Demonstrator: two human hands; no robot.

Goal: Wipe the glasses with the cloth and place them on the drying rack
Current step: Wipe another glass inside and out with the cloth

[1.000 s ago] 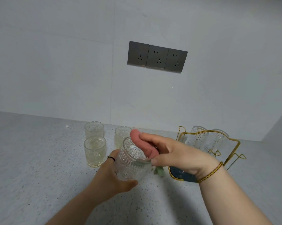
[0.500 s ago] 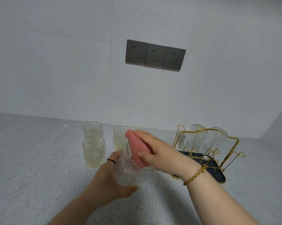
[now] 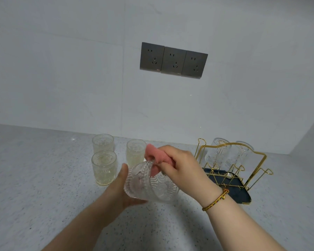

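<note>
Pressed glass, ribbed and clear: the tumbler [image 3: 149, 183] lay tilted in my left hand [image 3: 124, 189], fingers curled round its base and wall, held just above the speckled counter [image 3: 44, 178] with its mouth turned up and to the right. My right hand [image 3: 179, 165] pinched the pink cloth [image 3: 156, 156] and had part of it tucked over the rim into the glass. I judged this the wiping step, mid-way through that one piece. The next move would call for drawing the cloth out, turning the tumbler mouth-down and carrying it right.

Beyond the hands stood three more glasses upright in a close cluster, one in front [image 3: 104, 167] and two behind [image 3: 103, 143] [image 3: 136, 151], none yet on the rack; the nearest of the back pair sat just behind the cloth, so a wide swing could clip it. To the right, the gold-wire drying rack [image 3: 241, 196] already carried two inverted glasses [image 3: 218, 153] [image 3: 243, 154] on its far pegs. Its near pegs looked free, and the counter between hands and rack showed nothing in the way. The wall closed the back.
</note>
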